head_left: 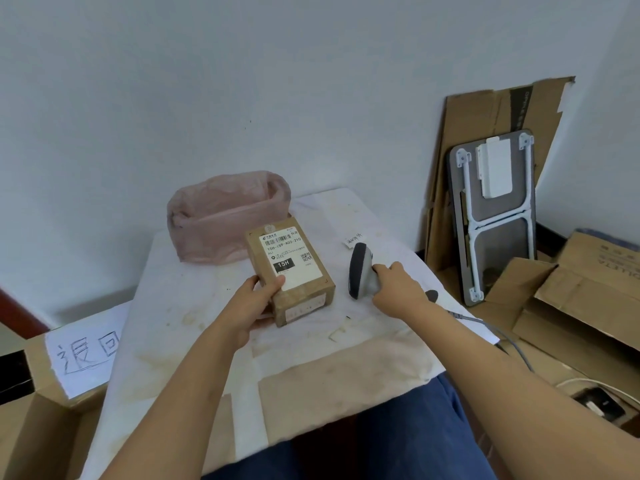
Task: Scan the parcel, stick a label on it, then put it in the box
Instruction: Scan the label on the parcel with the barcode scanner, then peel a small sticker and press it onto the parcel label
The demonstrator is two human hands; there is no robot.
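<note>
A brown cardboard parcel (294,271) with a white shipping sheet and barcode on top lies mid-table. My left hand (254,301) grips its near left corner, thumb on the top face. Right of the parcel, my right hand (398,289) is closed around the handle of a grey barcode scanner (360,270), whose dark head points up and away. A small handwritten paper label (353,239) lies on the cloth just behind the scanner. An open cardboard box (48,382) with a handwritten white sheet stands at the table's left, low down.
The table (194,323) is covered with a stained white cloth. A container lined with a pink plastic bag (225,216) sits at the back. Flattened cartons (575,299) and a folded grey table (495,216) lean at the right. The scanner's cable (491,327) trails off the right edge.
</note>
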